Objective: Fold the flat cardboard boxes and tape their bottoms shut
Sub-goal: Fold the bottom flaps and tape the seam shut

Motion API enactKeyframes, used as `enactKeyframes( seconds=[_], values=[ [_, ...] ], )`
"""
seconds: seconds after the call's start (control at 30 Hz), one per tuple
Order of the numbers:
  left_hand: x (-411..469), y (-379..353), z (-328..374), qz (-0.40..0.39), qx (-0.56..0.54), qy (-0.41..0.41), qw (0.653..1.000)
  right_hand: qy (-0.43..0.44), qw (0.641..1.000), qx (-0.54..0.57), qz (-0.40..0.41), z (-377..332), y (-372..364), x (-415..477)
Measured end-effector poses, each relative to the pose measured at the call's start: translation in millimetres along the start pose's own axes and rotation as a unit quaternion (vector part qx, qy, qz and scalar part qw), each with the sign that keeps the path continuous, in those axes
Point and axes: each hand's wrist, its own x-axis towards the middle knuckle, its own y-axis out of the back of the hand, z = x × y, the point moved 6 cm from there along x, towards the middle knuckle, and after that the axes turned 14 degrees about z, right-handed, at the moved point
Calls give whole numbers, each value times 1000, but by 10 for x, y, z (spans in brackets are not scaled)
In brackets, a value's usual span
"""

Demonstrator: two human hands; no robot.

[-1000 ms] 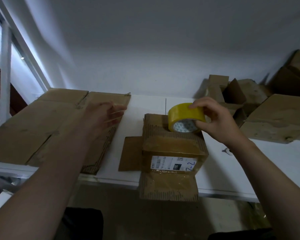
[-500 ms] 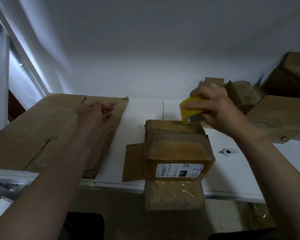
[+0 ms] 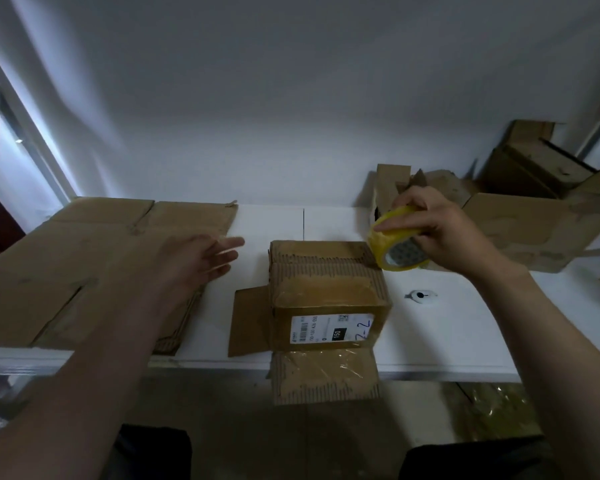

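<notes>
Head view: right of the box (image 3: 326, 289), our right hand (image 3: 445, 233) grips the seemingly light, rigid tape roll (image 3: 378, 249) by its rim. Our left hand (image 3: 198, 259) is open.

Single head-worn wide-angle view, forward and down, close over the white table (image 3: 447, 327) edge.

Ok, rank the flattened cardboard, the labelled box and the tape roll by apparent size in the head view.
1. flattened cardboard
2. labelled box
3. tape roll, gripped by the right hand
</notes>
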Motion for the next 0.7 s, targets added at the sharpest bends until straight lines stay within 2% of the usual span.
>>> enactKeyframes(
  seconds=[0.17, 0.27, 0.37, 0.7],
  values=[
    [33, -11, -323, -35, -1, 56, 998, -8, 999, 6, -53, 0, -291, -99],
    [120, 24, -496, -59, 18, 82, 995, -53, 997, 41, -34, 57, -334, -176],
    [174, 65, -627, -62, 26, 93, 993, -45, 999, 19, -2, 53, -344, -202],
    [120, -12, -809, 79, 25, 59, 995, -22, 995, -90, 36, -49, -394, -213]
  ],
)
